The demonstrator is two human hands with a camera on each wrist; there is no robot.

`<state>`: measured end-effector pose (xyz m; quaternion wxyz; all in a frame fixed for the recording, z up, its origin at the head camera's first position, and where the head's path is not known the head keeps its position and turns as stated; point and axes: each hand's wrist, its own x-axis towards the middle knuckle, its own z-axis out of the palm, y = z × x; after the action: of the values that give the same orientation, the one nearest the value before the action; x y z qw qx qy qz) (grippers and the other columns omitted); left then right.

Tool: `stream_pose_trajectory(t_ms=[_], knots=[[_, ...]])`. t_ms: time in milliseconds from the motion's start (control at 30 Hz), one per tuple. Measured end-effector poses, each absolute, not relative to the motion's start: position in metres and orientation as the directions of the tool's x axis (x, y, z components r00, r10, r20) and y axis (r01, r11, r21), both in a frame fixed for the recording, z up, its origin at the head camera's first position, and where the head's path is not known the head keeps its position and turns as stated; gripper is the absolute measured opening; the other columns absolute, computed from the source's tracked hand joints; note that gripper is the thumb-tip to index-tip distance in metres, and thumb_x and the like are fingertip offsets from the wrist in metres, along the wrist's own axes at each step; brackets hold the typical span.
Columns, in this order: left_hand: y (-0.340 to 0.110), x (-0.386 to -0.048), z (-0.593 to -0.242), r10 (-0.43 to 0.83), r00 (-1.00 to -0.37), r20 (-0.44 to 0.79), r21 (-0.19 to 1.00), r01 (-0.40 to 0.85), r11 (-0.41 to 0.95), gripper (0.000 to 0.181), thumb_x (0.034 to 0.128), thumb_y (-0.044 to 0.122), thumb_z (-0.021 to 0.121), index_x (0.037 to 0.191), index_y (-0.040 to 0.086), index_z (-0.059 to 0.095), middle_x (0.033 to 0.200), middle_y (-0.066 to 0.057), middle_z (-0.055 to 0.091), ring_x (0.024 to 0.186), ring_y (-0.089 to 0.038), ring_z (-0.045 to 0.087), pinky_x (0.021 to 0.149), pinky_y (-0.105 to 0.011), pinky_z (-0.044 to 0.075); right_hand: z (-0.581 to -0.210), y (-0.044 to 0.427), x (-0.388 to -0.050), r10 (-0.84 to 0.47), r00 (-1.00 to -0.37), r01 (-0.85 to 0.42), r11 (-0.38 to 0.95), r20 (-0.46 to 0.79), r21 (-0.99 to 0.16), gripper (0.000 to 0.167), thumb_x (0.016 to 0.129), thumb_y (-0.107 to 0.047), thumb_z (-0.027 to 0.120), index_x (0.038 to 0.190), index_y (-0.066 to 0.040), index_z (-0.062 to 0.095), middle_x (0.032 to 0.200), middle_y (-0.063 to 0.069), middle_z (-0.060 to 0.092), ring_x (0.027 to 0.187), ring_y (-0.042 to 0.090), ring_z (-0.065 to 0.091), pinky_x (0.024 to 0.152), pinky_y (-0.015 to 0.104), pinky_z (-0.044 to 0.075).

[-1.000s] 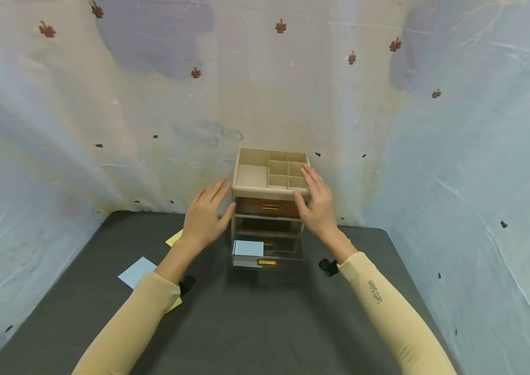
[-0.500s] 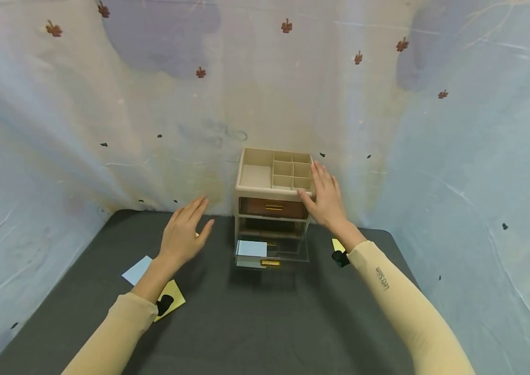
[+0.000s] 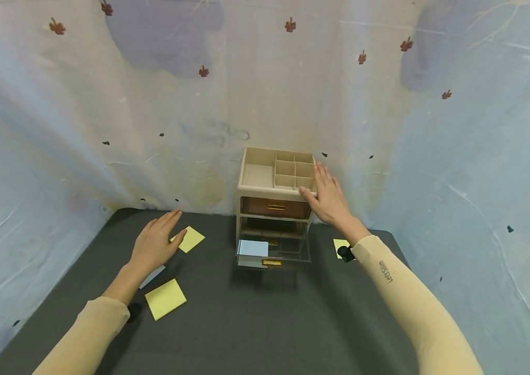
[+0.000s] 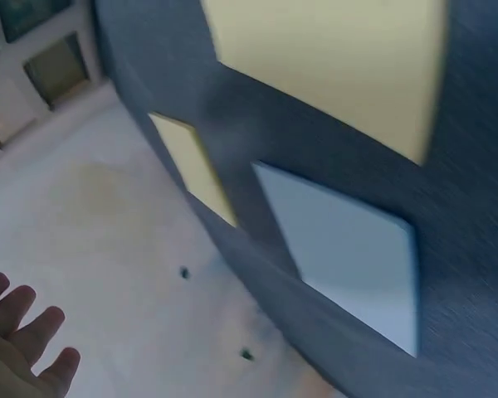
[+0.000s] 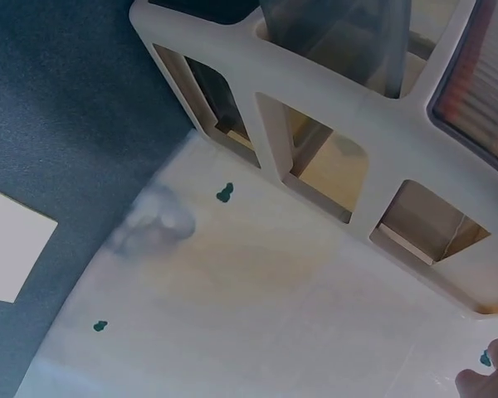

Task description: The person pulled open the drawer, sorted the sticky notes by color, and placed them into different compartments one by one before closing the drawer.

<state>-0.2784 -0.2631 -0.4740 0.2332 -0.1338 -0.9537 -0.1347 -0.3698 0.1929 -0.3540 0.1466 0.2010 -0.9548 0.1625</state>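
A cream desktop drawer organizer (image 3: 276, 191) stands at the table's back, its top divided into compartments. Below its closed brown drawer (image 3: 276, 207), a clear drawer (image 3: 293, 250) is pulled out with a light blue sticky note pad (image 3: 253, 248) inside. My right hand (image 3: 331, 200) rests against the organizer's upper right edge, fingers straight. My left hand (image 3: 154, 245) hovers over the table's left side, holding nothing. Around it lie a yellow sticky note pad (image 3: 166, 299), another yellow pad (image 3: 190, 239) and a blue pad (image 4: 349, 249), which my left arm partly covers in the head view.
A further yellow pad (image 3: 339, 247) lies right of the organizer, partly behind my right wrist. The dark grey tabletop (image 3: 255, 328) runs back to a patterned curtain (image 3: 265, 94) that surrounds it on the back and sides.
My left hand has moved from the organizer's left side out to the left and toward me, uncovering the yellow pads. The right hand has shifted slightly right along the organizer's edge.
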Motion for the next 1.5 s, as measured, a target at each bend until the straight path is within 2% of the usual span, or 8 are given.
stream_pose_trajectory(t_ms=[433,600,700,767,900,1000,1100,1500], knots=[[-0.327,-0.274,-0.496,0.175,-0.958,0.227,0.323,0.244,0.914,0.066,0.1095,0.048,0.050,0.160,0.007,0.040,0.162,-0.023,0.038,0.136,-0.053,0.047,0.096,-0.071,0.048,-0.358,0.196,-0.374,-0.370,-0.871,-0.459,0.848,0.324,-0.264,0.089,0.109,-0.063,0.029,0.166,-0.002,0.000,0.174,0.014,-0.002,0.161,0.034,0.000,0.129,0.056,0.010],[-0.343,-0.272,-0.502,0.193,-0.966,0.173,0.376,0.246,0.894,0.058,0.1083,0.039,0.057,0.154,0.004,0.050,0.152,-0.028,0.050,0.123,-0.053,0.058,0.080,-0.062,0.056,-0.359,0.197,-0.374,-0.371,-0.867,-0.465,0.843,0.333,-0.272,0.089,0.109,-0.061,0.030,0.166,-0.001,-0.001,0.174,0.017,-0.001,0.160,0.036,0.001,0.128,0.057,0.011],[-0.348,-0.272,-0.505,0.209,-0.967,0.142,0.400,0.249,0.882,0.054,0.1058,0.030,0.063,0.149,0.000,0.054,0.145,-0.032,0.055,0.096,-0.043,0.070,0.065,-0.049,0.056,-0.358,0.197,-0.374,-0.371,-0.868,-0.464,0.841,0.330,-0.277,0.088,0.110,-0.060,0.030,0.166,-0.001,-0.002,0.174,0.017,-0.001,0.160,0.037,0.001,0.128,0.058,0.011],[-0.351,-0.272,-0.508,0.222,-0.968,0.119,0.409,0.252,0.877,0.053,0.1035,0.026,0.067,0.147,-0.003,0.056,0.141,-0.033,0.058,0.089,-0.038,0.071,0.061,-0.041,0.052,-0.358,0.197,-0.374,-0.368,-0.870,-0.462,0.841,0.328,-0.282,0.087,0.110,-0.059,0.031,0.166,-0.001,-0.002,0.174,0.016,-0.002,0.160,0.037,0.001,0.128,0.057,0.010],[-0.358,-0.272,-0.515,0.247,-0.966,0.080,0.406,0.258,0.877,0.057,0.0994,0.026,0.073,0.145,-0.004,0.057,0.135,-0.032,0.062,0.103,-0.043,0.070,0.074,-0.053,0.059,-0.357,0.197,-0.375,-0.366,-0.873,-0.459,0.840,0.323,-0.289,0.087,0.110,-0.059,0.032,0.166,-0.001,-0.002,0.174,0.015,-0.002,0.161,0.035,0.001,0.129,0.055,0.010],[-0.363,-0.271,-0.521,0.273,-0.959,0.079,0.404,0.281,0.870,0.061,0.0955,0.028,0.078,0.143,-0.005,0.059,0.134,-0.031,0.063,0.115,-0.049,0.064,0.088,-0.064,0.055,-0.357,0.196,-0.374,-0.367,-0.875,-0.458,0.840,0.317,-0.292,0.087,0.110,-0.059,0.032,0.166,-0.002,-0.001,0.174,0.014,-0.003,0.161,0.034,0.001,0.129,0.054,0.011],[-0.367,-0.273,-0.524,0.299,-0.951,0.084,0.398,0.307,0.865,0.065,0.0908,0.027,0.083,0.141,-0.006,0.060,0.135,-0.031,0.062,0.117,-0.049,0.062,0.091,-0.066,0.053,-0.355,0.196,-0.373,-0.368,-0.876,-0.457,0.840,0.312,-0.293,0.087,0.110,-0.059,0.032,0.166,-0.002,-0.002,0.174,0.013,-0.003,0.161,0.033,0.000,0.129,0.053,0.011],[-0.365,-0.275,-0.522,0.341,-0.940,0.007,0.379,0.318,0.869,0.063,0.0826,0.029,0.089,0.131,-0.004,0.068,0.127,-0.028,0.060,0.108,-0.044,0.063,0.084,-0.060,0.055,-0.357,0.196,-0.374,-0.372,-0.871,-0.463,0.840,0.322,-0.283,0.087,0.110,-0.057,0.033,0.166,-0.001,-0.002,0.174,0.017,-0.001,0.160,0.036,0.002,0.128,0.055,0.012]])
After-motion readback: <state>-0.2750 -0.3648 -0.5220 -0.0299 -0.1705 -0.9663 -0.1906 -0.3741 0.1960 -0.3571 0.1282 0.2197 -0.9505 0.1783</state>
